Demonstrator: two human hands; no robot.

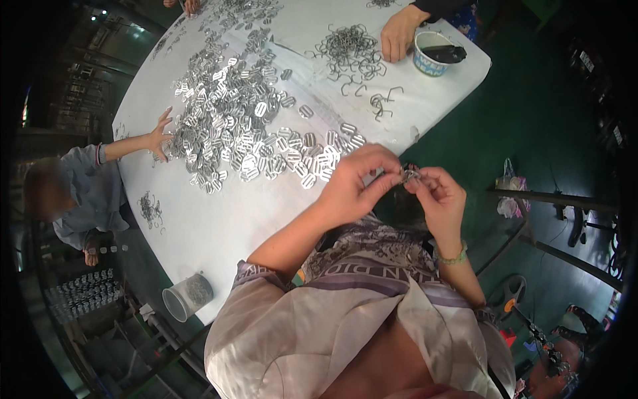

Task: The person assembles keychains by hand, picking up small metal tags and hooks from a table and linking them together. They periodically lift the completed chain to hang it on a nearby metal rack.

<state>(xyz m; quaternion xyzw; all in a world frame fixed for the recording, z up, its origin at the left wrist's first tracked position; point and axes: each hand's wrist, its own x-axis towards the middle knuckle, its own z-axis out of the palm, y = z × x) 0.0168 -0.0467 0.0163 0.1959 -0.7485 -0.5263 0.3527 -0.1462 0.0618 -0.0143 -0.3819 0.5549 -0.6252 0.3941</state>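
Note:
In front of my body, beyond the table's near edge, my two hands meet at fingertip height. My left hand (pixel 362 183) is closed in a pinch, thumb against forefinger, at a small shiny metal piece (pixel 410 175). My right hand (pixel 440 198) grips that same piece from the other side with its thumb and fingers; a green bracelet circles the wrist. Fingers partly hide the piece, so its exact shape is unclear. Nearest to my left hand lies a wide heap of flat, slotted metal buckles (pixel 229 123). Farther off is a tangled pile of bent wire hooks (pixel 347 48).
The white-covered table (pixel 199 233) carries a clear plastic cup (pixel 188 298) on its side at the near left, and a paper tub (pixel 432 63) holding something black at far right. A co-worker's hand (pixel 159 136) reaches the heap from the left; another person's hand (pixel 399 36) rests beside the hooks.

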